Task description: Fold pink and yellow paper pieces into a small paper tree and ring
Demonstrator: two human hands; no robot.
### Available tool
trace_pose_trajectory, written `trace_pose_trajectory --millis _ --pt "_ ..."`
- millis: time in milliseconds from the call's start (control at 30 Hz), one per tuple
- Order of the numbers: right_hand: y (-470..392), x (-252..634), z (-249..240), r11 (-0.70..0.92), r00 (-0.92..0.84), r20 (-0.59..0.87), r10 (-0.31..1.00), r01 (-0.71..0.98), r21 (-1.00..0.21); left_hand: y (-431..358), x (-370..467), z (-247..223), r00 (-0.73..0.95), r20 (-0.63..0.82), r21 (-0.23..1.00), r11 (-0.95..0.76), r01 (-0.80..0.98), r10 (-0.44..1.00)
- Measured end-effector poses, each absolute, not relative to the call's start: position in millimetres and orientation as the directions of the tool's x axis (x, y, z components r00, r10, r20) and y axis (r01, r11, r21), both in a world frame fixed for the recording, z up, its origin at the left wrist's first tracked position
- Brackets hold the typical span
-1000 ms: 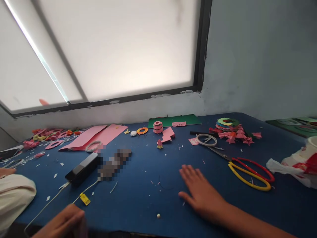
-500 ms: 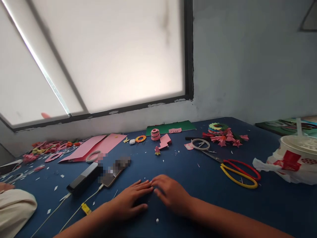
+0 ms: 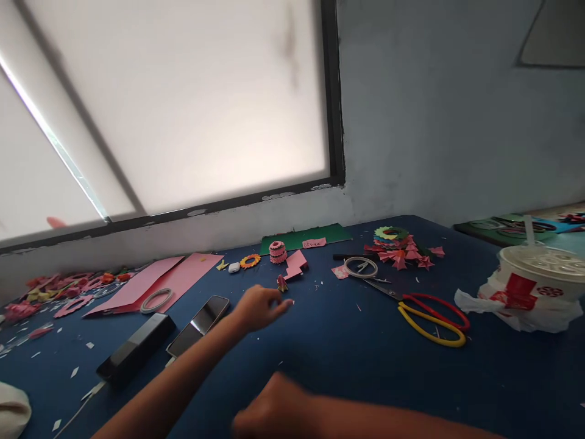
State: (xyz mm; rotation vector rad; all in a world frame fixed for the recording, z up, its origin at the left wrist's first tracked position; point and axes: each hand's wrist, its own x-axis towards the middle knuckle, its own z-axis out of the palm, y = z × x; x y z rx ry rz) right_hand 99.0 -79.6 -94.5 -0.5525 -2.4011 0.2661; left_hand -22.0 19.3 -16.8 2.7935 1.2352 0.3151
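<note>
My left hand [image 3: 260, 308] is over the middle of the blue table [image 3: 338, 341], its fingers apart and nothing between them. Just beyond its fingertips lies a small pink-and-green paper flower [image 3: 282, 283]. Closer to me, at the bottom centre, my right hand [image 3: 274, 405] is curled and smeared by motion; its fingers are hidden. Behind the flower are folded pink paper [image 3: 296, 263], a stack of pink scalloped rings [image 3: 277, 252] and an orange ring [image 3: 250, 261].
Left are a phone [image 3: 198, 326], a black power bank [image 3: 136, 347], pink sheets [image 3: 155, 283] and paper scraps. Right are open scissors [image 3: 432, 320], a tape roll [image 3: 361, 267], paper flowers [image 3: 402, 253] and a bagged cup [image 3: 539, 286]. A person's sleeve [image 3: 13, 411] shows at lower left.
My hands have parted: the left has moved forward toward the small flower, the right has drawn back toward me. The view has shifted a little to the right.
</note>
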Motion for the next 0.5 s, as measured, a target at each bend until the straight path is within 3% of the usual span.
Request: trace_pose_trajectory --millis 167,300,400,500 --pt "-40.4 223.0 -101.0 0.577 -0.379 0.479 0.792 0.721 -0.383 26.2 44.6 -63.2 0.797 0.147 0.17 -0.808 0.564 0.586" --pt "-21.5 273.3 -108.5 0.299 -0.162 0.333 0.929 0.859 -0.417 53.0 84.7 -73.3 0.823 0.102 0.214 -0.82 0.53 0.559" --pt "-23.2 257.1 -111.5 0.237 -0.176 0.182 0.967 0.88 -0.412 49.8 78.8 -70.8 0.864 -0.019 0.245 -0.835 0.492 0.503" --pt "-38.8 229.7 -103.5 0.333 -0.331 0.082 0.94 0.838 -0.432 16.3 33.7 -56.2 0.884 -0.108 0.268 -0.843 0.466 0.455"
